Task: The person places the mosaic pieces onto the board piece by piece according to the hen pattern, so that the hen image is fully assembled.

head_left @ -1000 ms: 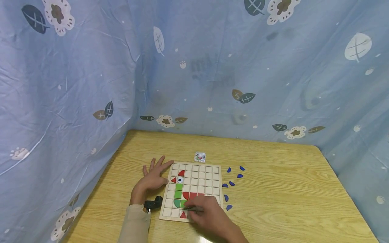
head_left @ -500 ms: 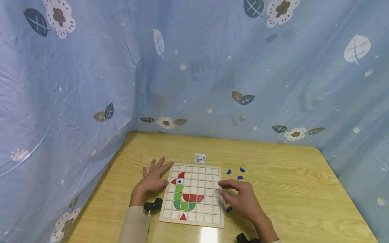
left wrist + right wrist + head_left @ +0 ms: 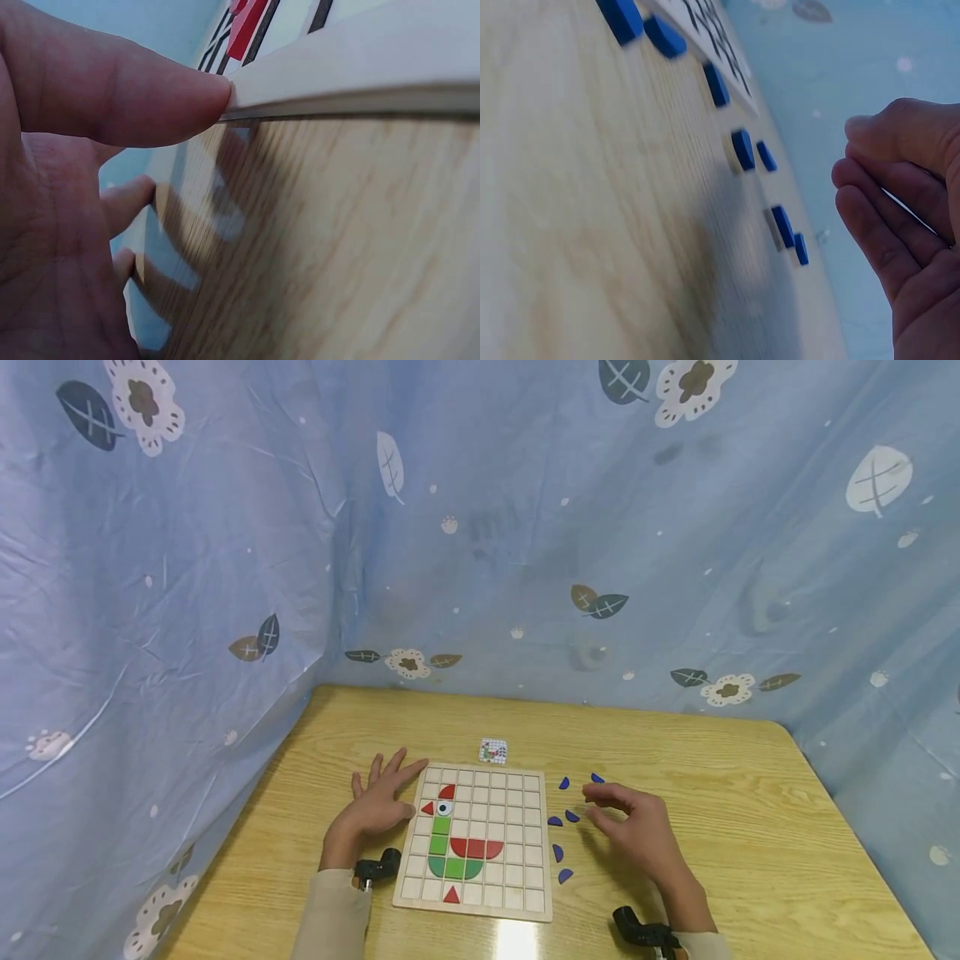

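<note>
A wooden grid board (image 3: 517,787) lies on the table, bearing flat red pieces (image 3: 477,849), green pieces (image 3: 454,868) and a white eye piece (image 3: 444,808), which together look like a bird. My left hand (image 3: 378,803) rests at the board's left side with fingers spread; in the left wrist view its thumb touches the board's rim (image 3: 360,67). To the right of the board my right hand (image 3: 639,827) hovers over the table, thumb and forefinger apart, holding nothing. Several blue half-round pieces (image 3: 566,876) lie between it and the board, also in the right wrist view.
A small picture card (image 3: 493,751) with a grid drawing lies just beyond the board. Blue patterned cloth (image 3: 480,552) hangs behind and beside the wood-grain table (image 3: 712,777). Black wrist cameras (image 3: 637,928) are strapped at both wrists.
My right hand has left the board, where a green rounded piece now sits at the end of the green row, and moved right past the blue pieces. The left hand stays put.
</note>
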`<state>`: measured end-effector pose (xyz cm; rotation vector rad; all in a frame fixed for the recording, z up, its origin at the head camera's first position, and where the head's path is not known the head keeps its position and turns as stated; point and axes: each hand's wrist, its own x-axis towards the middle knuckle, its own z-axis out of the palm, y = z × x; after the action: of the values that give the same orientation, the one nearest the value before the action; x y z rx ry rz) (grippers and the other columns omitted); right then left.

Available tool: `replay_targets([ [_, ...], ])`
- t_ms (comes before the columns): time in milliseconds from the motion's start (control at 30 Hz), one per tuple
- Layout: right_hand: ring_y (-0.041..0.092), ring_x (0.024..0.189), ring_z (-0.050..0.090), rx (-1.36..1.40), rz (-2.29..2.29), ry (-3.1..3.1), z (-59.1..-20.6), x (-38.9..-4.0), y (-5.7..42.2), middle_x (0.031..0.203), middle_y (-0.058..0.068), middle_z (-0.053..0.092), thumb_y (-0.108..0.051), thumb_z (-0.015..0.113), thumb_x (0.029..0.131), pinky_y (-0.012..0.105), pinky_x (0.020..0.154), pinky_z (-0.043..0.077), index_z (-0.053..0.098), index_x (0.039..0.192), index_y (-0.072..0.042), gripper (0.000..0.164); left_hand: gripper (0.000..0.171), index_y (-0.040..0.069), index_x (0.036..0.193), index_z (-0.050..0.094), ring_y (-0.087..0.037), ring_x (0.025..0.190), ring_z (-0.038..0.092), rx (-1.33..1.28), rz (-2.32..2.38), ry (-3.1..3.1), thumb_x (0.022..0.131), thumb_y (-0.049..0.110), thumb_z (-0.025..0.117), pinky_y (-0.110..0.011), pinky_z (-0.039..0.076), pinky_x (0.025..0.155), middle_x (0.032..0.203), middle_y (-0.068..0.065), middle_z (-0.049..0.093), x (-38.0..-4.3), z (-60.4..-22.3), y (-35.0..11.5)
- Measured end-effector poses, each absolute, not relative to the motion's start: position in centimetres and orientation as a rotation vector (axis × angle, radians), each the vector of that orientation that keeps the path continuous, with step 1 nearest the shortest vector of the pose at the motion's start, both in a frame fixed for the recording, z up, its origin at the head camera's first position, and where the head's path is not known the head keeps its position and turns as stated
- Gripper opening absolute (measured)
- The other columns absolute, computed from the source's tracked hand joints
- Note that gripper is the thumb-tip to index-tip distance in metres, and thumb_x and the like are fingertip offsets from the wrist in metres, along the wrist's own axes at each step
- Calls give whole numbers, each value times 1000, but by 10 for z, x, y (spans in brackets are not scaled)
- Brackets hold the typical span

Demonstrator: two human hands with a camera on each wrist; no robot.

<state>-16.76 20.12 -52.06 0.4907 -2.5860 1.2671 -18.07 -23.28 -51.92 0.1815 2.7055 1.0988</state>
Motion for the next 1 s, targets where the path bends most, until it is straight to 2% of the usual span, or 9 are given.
replay_targets([
  [133, 27, 102, 82, 460, 1261, -2607, -523, -175, 207, 115, 5, 85, 1, 84, 91, 40, 95, 66, 83, 121, -6, 30, 88, 20, 167, 48, -54, 168, -12, 177, 1095, 2709, 83, 5, 68, -82, -21, 121, 184, -21, 12, -180, -518, -232],
  [300, 31, 104, 82, 449, 1301, -2620, -527, -182, 209, 116, 10, 84, 3, 84, 91, 41, 91, 67, 82, 122, -4, 31, 88, 18, 167, 48, -56, 167, -11, 185, 1088, 2709, 83, 5, 67, -82, -20, 120, 183, -23, 12, -181, -521, -234],
  [433, 32, 107, 82, 409, 1347, -2672, -529, -184, 209, 120, 14, 83, 3, 83, 92, 35, 90, 67, 81, 124, -2, 33, 88, 19, 167, 48, -55, 167, -12, 187, 1079, 2709, 83, 6, 68, -83, -19, 120, 184, -22, 12, -180, -520, -234],
  [600, 28, 109, 82, 367, 1340, -2743, -532, -181, 209, 121, 12, 83, 1, 83, 92, 28, 91, 65, 81, 125, -4, 33, 88, 19, 168, 47, -55, 167, -13, 186, 1084, 2709, 83, 6, 68, -83, -20, 120, 184, -22, 11, -181, -520, -234],
  [1000, 11, 98, 82, 391, 1344, -2741, -530, -144, 221, 108, -2, 85, -5, 87, 91, 25, 86, 65, 85, 114, -13, 25, 87, 18, 166, 49, -57, 167, -9, 190, 1113, 2730, 82, 6, 67, -83, -19, 120, 182, -25, 15, -184, -527, -234],
])
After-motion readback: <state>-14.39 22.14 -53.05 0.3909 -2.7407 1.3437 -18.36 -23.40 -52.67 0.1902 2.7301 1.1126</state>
